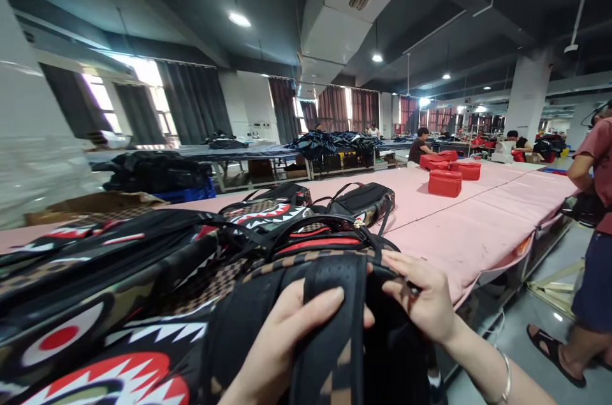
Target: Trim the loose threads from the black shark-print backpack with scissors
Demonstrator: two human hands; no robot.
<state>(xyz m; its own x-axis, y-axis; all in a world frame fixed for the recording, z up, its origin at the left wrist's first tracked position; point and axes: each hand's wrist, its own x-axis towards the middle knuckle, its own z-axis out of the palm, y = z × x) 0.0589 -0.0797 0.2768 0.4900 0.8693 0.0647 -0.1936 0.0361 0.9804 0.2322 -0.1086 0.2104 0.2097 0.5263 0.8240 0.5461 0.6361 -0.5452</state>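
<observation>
A black backpack [253,312] with brown checkered trim lies in front of me, its back side and shoulder strap facing up. My left hand [301,328] is wrapped around the black shoulder strap [329,328], thumb on top. At the right edge of the same backpack, my right hand [421,293] pinches the black fabric near the top seam; a small dark item shows by its fingers, too small to name. Just beyond is a curved black carry handle [306,223] with a gold-coloured metal piece.
More shark-mouth patterned backpacks [119,354] are piled to the left. Others [363,201] lie farther along the pink-covered table [488,226]. Red boxy bags [444,183] stand at its far end near a seated person [419,148]. Another person [595,201] stands at the right.
</observation>
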